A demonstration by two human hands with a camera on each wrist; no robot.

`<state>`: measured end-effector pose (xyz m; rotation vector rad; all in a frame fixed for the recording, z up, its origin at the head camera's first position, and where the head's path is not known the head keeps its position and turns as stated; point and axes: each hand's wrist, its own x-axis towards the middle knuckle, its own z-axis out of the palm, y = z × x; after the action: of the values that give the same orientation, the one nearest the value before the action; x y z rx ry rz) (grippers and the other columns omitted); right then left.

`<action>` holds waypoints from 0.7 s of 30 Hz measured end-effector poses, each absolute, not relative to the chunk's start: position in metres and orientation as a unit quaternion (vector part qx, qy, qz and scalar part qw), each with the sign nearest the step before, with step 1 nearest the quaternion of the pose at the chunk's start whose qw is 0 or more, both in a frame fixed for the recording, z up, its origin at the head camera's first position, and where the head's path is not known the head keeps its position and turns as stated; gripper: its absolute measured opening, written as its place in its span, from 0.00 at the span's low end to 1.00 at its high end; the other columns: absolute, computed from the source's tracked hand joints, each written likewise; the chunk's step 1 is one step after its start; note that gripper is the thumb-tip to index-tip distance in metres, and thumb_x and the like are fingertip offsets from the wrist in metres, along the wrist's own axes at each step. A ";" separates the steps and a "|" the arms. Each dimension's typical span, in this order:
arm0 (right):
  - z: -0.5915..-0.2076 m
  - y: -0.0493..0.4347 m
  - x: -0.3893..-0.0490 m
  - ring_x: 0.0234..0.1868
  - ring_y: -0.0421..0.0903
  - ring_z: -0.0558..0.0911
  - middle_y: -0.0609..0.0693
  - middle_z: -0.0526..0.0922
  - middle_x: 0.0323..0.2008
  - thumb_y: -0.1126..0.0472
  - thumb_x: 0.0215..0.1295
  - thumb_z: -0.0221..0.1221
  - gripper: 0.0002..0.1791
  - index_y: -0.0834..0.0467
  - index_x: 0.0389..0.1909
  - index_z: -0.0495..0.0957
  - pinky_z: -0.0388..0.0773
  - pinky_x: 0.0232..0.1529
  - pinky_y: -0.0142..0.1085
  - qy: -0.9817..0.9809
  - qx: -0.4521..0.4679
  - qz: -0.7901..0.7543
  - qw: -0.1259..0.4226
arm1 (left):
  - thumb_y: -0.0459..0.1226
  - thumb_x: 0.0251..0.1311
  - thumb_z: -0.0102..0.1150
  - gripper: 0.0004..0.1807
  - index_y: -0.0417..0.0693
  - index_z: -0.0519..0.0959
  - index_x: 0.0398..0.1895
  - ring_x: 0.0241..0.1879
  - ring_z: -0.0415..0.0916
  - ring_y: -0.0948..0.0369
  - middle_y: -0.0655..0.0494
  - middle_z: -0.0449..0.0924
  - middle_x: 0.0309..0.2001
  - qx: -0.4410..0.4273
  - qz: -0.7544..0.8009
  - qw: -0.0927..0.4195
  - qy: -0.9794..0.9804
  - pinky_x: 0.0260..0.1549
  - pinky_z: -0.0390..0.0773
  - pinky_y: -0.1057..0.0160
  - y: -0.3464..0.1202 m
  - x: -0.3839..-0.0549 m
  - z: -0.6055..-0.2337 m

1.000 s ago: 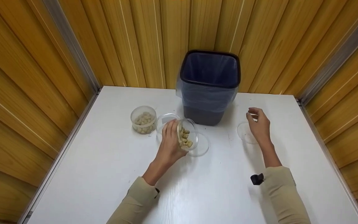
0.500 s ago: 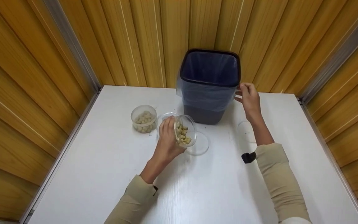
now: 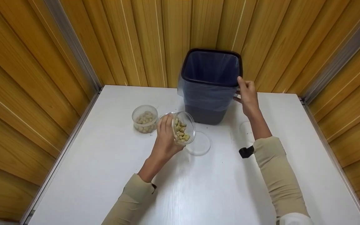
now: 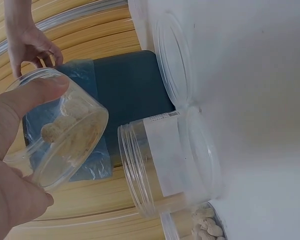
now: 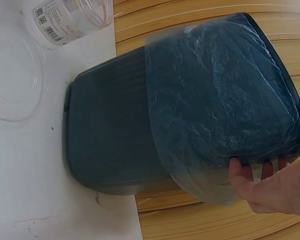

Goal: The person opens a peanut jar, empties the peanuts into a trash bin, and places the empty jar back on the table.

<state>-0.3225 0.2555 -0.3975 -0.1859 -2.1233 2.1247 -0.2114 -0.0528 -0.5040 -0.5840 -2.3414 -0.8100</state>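
Note:
My left hand (image 3: 165, 137) grips a clear plastic jar (image 4: 82, 112) above the table, tilted with its mouth toward the right. Several tan-green, nut-like pieces (image 3: 181, 129) lie inside it. At the back, my right hand (image 3: 249, 98) holds the right side of a dark trash bin (image 3: 205, 116) near its rim, thumb at the edge and fingers against the blue bag (image 5: 210, 95). The bag lines the bin and folds down over its outside. Behind my left hand stands another clear jar (image 4: 162, 160) with a white label, mostly hidden in the head view.
A tub (image 3: 144, 120) of pale nut-like pieces stands on the white table (image 3: 198, 193) at the left. One clear lid (image 3: 198, 153) lies below the held jar, another (image 3: 245, 126) beside my right forearm. Wood-patterned panels (image 3: 130, 47) close off the back and sides.
My right hand has moved up and back from above the right lid to the bin's rim, its thumb now at the edge. The left hand with the jar has shifted slightly left and back.

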 end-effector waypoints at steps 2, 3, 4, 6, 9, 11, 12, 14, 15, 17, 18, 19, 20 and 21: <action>-0.396 0.257 -0.322 0.50 0.47 0.75 0.50 0.67 0.50 0.41 0.75 0.52 0.20 0.53 0.50 0.64 0.72 0.66 0.53 -0.703 -0.058 0.706 0.064 | 0.36 0.23 0.88 0.70 0.32 0.53 0.74 0.69 0.56 0.41 0.36 0.60 0.69 -0.218 -0.305 0.295 -0.879 0.69 0.65 0.47 -0.053 -0.213 -0.504; -0.395 0.258 -0.322 0.51 0.47 0.75 0.50 0.67 0.50 0.42 0.75 0.52 0.20 0.53 0.51 0.64 0.72 0.66 0.53 -0.705 -0.058 0.704 0.063 | 0.36 0.23 0.88 0.70 0.31 0.53 0.74 0.69 0.56 0.41 0.36 0.60 0.69 -0.218 -0.306 0.295 -0.879 0.69 0.65 0.47 -0.053 -0.213 -0.503; -0.395 0.258 -0.321 0.51 0.47 0.75 0.50 0.67 0.50 0.42 0.75 0.52 0.20 0.53 0.51 0.63 0.72 0.66 0.54 -0.704 -0.059 0.705 0.062 | 0.36 0.24 0.88 0.69 0.31 0.53 0.74 0.69 0.56 0.41 0.36 0.60 0.69 -0.218 -0.306 0.295 -0.878 0.69 0.65 0.46 -0.054 -0.214 -0.503; -0.394 0.259 -0.321 0.51 0.47 0.75 0.51 0.66 0.50 0.42 0.76 0.52 0.20 0.54 0.51 0.63 0.71 0.66 0.54 -0.703 -0.061 0.706 0.060 | 0.37 0.25 0.88 0.69 0.31 0.53 0.74 0.70 0.56 0.40 0.35 0.60 0.70 -0.217 -0.308 0.296 -0.878 0.69 0.65 0.46 -0.055 -0.216 -0.501; -0.393 0.259 -0.321 0.51 0.48 0.74 0.51 0.66 0.50 0.43 0.76 0.51 0.19 0.54 0.51 0.63 0.71 0.66 0.53 -0.703 -0.062 0.706 0.057 | 0.37 0.25 0.88 0.69 0.32 0.53 0.74 0.70 0.56 0.40 0.35 0.59 0.70 -0.217 -0.309 0.298 -0.877 0.69 0.65 0.46 -0.057 -0.218 -0.497; -0.393 0.259 -0.321 0.52 0.49 0.74 0.51 0.65 0.49 0.43 0.76 0.50 0.19 0.53 0.50 0.62 0.71 0.66 0.53 -0.703 -0.061 0.707 0.053 | 0.37 0.25 0.88 0.70 0.32 0.53 0.75 0.70 0.56 0.40 0.36 0.59 0.70 -0.217 -0.309 0.298 -0.877 0.70 0.64 0.46 -0.059 -0.219 -0.494; -0.393 0.260 -0.321 0.52 0.49 0.74 0.51 0.65 0.49 0.43 0.77 0.50 0.18 0.53 0.50 0.62 0.71 0.66 0.53 -0.703 -0.061 0.707 0.050 | 0.36 0.25 0.88 0.70 0.32 0.53 0.75 0.70 0.56 0.40 0.36 0.59 0.70 -0.218 -0.307 0.297 -0.878 0.70 0.64 0.46 -0.059 -0.220 -0.493; -0.394 0.260 -0.320 0.53 0.50 0.73 0.51 0.64 0.50 0.44 0.77 0.50 0.18 0.53 0.50 0.61 0.71 0.66 0.54 -0.703 -0.060 0.707 0.050 | 0.36 0.24 0.88 0.70 0.33 0.52 0.75 0.70 0.55 0.40 0.36 0.59 0.70 -0.219 -0.305 0.290 -0.880 0.70 0.63 0.45 -0.061 -0.220 -0.490; -0.394 0.260 -0.319 0.53 0.51 0.73 0.51 0.64 0.50 0.44 0.77 0.49 0.17 0.53 0.50 0.61 0.71 0.66 0.55 -0.704 -0.058 0.706 0.050 | 0.36 0.24 0.88 0.71 0.33 0.52 0.75 0.70 0.55 0.40 0.37 0.59 0.70 -0.219 -0.302 0.286 -0.882 0.70 0.63 0.44 -0.061 -0.221 -0.488; -0.394 0.260 -0.319 0.52 0.51 0.73 0.51 0.64 0.49 0.45 0.77 0.49 0.17 0.53 0.50 0.61 0.71 0.65 0.55 -0.706 -0.057 0.704 0.053 | 0.37 0.24 0.89 0.71 0.34 0.52 0.75 0.70 0.55 0.41 0.37 0.59 0.71 -0.219 -0.298 0.280 -0.886 0.70 0.64 0.44 -0.063 -0.222 -0.485; -0.395 0.259 -0.319 0.51 0.50 0.73 0.51 0.64 0.49 0.45 0.77 0.49 0.17 0.54 0.50 0.61 0.71 0.65 0.55 -0.707 -0.056 0.703 0.054 | 0.37 0.24 0.89 0.71 0.34 0.52 0.75 0.70 0.55 0.41 0.37 0.59 0.71 -0.220 -0.297 0.277 -0.887 0.69 0.64 0.44 -0.064 -0.223 -0.483; -0.395 0.258 -0.319 0.50 0.50 0.73 0.51 0.65 0.49 0.45 0.78 0.49 0.16 0.54 0.50 0.61 0.71 0.64 0.55 -0.708 -0.057 0.702 0.056 | 0.38 0.24 0.89 0.71 0.34 0.52 0.75 0.70 0.55 0.41 0.37 0.59 0.71 -0.221 -0.296 0.275 -0.887 0.70 0.64 0.45 -0.065 -0.223 -0.481; -0.395 0.257 -0.318 0.49 0.49 0.72 0.51 0.65 0.49 0.46 0.78 0.49 0.16 0.54 0.50 0.61 0.72 0.63 0.54 -0.710 -0.057 0.700 0.058 | 0.38 0.25 0.89 0.71 0.34 0.52 0.75 0.70 0.55 0.41 0.37 0.59 0.71 -0.221 -0.295 0.276 -0.888 0.70 0.64 0.45 -0.066 -0.224 -0.479; -0.395 0.256 -0.319 0.48 0.49 0.72 0.51 0.65 0.48 0.45 0.78 0.49 0.16 0.54 0.50 0.61 0.72 0.62 0.54 -0.710 -0.058 0.699 0.059 | 0.38 0.25 0.89 0.71 0.34 0.53 0.74 0.71 0.55 0.41 0.37 0.59 0.71 -0.222 -0.294 0.276 -0.888 0.70 0.64 0.46 -0.068 -0.225 -0.476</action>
<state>-0.3187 0.2561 -0.3950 -0.1757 -2.1511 2.1178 -0.2249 -0.0678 -0.4756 -0.5970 -2.3847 -0.7902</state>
